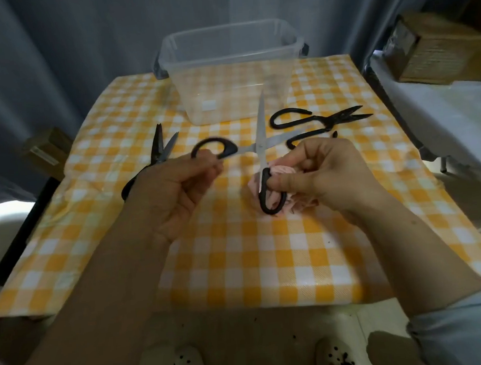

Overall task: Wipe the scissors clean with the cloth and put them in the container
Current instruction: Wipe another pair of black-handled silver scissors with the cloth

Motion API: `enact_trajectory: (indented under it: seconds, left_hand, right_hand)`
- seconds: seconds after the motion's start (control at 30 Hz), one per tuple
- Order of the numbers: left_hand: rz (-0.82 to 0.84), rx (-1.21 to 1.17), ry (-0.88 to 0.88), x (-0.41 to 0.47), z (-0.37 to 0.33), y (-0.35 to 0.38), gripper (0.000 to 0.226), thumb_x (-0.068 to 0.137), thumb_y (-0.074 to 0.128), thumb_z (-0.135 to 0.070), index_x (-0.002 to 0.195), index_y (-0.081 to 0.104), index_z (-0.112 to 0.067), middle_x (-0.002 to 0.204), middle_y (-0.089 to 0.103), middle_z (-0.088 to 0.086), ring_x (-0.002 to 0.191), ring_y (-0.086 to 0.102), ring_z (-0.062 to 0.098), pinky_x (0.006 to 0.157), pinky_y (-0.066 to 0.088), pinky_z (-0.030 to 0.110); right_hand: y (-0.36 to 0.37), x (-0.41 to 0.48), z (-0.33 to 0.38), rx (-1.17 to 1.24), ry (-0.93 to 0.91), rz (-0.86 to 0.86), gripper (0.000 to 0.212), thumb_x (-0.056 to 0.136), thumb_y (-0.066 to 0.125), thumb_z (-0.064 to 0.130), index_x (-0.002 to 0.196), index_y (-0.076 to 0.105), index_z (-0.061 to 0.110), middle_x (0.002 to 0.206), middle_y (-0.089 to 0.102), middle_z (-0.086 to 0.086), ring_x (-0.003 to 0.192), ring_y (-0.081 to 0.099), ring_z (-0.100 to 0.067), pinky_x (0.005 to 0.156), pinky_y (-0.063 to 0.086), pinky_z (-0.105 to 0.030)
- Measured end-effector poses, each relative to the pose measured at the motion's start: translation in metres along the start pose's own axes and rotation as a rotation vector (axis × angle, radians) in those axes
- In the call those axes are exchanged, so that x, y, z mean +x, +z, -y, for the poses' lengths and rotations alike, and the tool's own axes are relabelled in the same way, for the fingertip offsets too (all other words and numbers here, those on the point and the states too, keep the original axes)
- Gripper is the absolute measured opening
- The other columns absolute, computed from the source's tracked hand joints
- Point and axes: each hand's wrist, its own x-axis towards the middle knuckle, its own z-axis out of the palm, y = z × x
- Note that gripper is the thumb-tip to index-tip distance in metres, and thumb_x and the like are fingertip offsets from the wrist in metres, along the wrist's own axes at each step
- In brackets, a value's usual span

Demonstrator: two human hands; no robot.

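A clear plastic container (pixel 225 77) stood at the far edge of the table, on a yellow-and-white checked tablecloth (pixel 239 257). Just in front of it, the silver scissors with black handles (pixel 259 146) were held up with the blades spread wide like a cross. One tip showed against the container's front wall.

The left hand (pixel 176 187) had its fingers curled round one handle loop. The right hand (pixel 325 172) pinched the other loop and also held a crumpled pink cloth (pixel 283 169).

A pair of all-black scissors (pixel 158 152) lay in front and left of the container, near the table's left edge. A second black pair of scissors (pixel 323 118) lay in front and right of it. A wide bare stretch of tablecloth ran from the hands to the near edge.

A small white sticker (pixel 208 105) sat on the container's front wall, with no words I could read. The print on a brown cardboard box (pixel 436 51) to the container's right was too blurry to read.
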Motion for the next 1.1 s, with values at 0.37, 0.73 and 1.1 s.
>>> enact_trajectory:
  seconds: [0.37, 0.73, 1.1]
  left_hand:
    - [-0.034, -0.006, -0.009, -0.006, 0.032, 0.022, 0.016, 0.077, 0.064, -0.011, 0.091, 0.069, -0.005, 0.089, 0.073, 0.011, 0.079, 0.070, 0.020, 0.073, 0.059, 0.031]
    - [-0.127, 0.195, 0.152, -0.012, 0.034, 0.023, 0.010, 0.078, 0.071, -0.002, 0.073, 0.070, -0.010, 0.081, 0.073, 0.007, 0.072, 0.070, 0.014, 0.067, 0.058, 0.024]
    - [-0.087, 0.316, 0.181, -0.016, 0.050, 0.034, 0.018, 0.078, 0.067, 0.004, 0.075, 0.074, -0.012, 0.071, 0.072, 0.002, 0.070, 0.068, 0.015, 0.070, 0.057, 0.031]
  right_hand:
    - [0.013, -0.002, 0.001, 0.000, -0.058, 0.042, 0.017, 0.069, 0.078, 0.005, 0.081, 0.067, 0.003, 0.071, 0.070, -0.018, 0.058, 0.069, -0.028, 0.044, 0.053, -0.026]
    - [-0.008, -0.006, 0.019, -0.482, -0.220, -0.252, 0.002, 0.080, 0.074, 0.029, 0.080, 0.071, 0.028, 0.070, 0.066, 0.007, 0.058, 0.062, -0.008, 0.055, 0.053, -0.029]
    - [0.021, 0.008, -0.011, -0.378, -0.311, -0.242, 0.008, 0.084, 0.071, 0.021, 0.090, 0.074, 0.017, 0.071, 0.060, 0.011, 0.070, 0.064, -0.018, 0.069, 0.055, -0.044]
